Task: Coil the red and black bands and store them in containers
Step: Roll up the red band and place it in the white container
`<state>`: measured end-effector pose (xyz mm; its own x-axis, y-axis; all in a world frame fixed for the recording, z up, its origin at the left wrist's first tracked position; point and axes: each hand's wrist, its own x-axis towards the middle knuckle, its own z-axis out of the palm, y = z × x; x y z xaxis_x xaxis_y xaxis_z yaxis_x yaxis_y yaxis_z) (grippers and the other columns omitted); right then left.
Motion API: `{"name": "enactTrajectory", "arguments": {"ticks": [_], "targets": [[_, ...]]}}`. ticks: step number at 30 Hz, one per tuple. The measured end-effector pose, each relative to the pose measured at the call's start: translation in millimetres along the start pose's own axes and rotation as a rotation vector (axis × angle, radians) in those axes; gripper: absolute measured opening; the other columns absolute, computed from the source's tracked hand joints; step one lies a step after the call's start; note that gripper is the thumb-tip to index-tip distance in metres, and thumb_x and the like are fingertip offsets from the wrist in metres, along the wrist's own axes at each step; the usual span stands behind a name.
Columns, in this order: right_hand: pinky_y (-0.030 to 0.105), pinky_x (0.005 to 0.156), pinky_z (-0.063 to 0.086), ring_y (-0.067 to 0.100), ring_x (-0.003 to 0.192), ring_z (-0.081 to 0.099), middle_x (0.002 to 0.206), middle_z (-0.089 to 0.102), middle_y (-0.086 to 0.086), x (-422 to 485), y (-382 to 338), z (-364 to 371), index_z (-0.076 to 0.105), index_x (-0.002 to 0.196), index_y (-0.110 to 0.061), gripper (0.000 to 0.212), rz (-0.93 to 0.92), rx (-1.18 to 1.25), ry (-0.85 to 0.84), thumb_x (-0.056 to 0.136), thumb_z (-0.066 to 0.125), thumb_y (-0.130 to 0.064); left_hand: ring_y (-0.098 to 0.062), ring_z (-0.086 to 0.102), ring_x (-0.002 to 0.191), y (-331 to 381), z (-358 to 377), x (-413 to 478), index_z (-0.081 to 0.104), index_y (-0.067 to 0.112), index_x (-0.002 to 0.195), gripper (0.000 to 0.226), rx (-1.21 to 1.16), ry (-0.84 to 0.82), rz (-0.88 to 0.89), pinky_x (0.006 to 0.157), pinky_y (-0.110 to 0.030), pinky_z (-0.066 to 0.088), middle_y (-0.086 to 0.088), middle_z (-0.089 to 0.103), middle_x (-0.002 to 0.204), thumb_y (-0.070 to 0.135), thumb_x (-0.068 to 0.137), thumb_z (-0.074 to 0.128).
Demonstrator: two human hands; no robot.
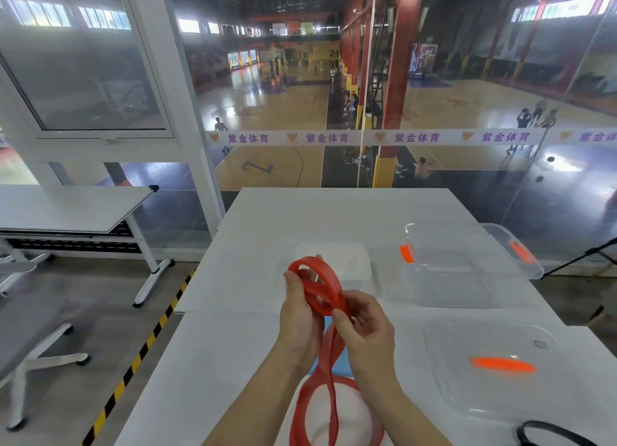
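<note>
Red band (320, 292) coil upright between both hands, tail downward.

Glass wall (434, 94) overlooking basketball courts (267, 111), white table (300, 218), grey floor (83, 295)

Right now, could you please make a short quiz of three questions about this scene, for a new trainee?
1. True or false: the red band is fully coiled.
2. Which hands hold its coil? A) left hand only B) right hand only C) both
3. Fill in: the black band lies on the ____, untouched.

Key: 1. False, its tail hangs loose onto the table. 2. C. 3. table, near the clear lid.
</note>
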<state>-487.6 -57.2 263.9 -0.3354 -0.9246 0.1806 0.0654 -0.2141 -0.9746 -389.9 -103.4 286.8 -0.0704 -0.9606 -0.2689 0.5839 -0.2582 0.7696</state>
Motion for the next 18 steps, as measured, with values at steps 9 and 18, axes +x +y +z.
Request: {"name": "enactTrajectory", "arguments": {"ticks": [9, 18], "targets": [[0.02, 0.087, 0.06, 0.016, 0.099, 0.077, 0.101, 0.079, -0.002, -4, -1, 2, 0.073, 0.107, -0.016, 0.029, 0.086, 0.144, 0.015, 0.085, 0.081, 0.002, -0.018, 0.075, 0.086, 2, 2, -2, 0.071, 0.022, 0.125, 0.069, -0.052, -0.053, -0.001, 0.073, -0.033, 0.062, -0.006, 0.076, 0.098, 0.069, 0.097, 0.029], [0.025, 0.082, 0.061, 0.018, 0.086, 0.073, 0.091, 0.079, -0.001, 26, -7, -26, 0.079, 0.098, -0.021, 0.023, -0.027, -0.041, 0.018, 0.085, 0.083, -0.003, -0.009, 0.054, 0.134, 25, -30, -1, 0.045, 0.036, 0.143, 0.039, 0.562, -0.127, 0.212, 0.119, -0.039, 0.039, 0.012, 0.054, 0.147, 0.043, 0.105, 0.05]]}}
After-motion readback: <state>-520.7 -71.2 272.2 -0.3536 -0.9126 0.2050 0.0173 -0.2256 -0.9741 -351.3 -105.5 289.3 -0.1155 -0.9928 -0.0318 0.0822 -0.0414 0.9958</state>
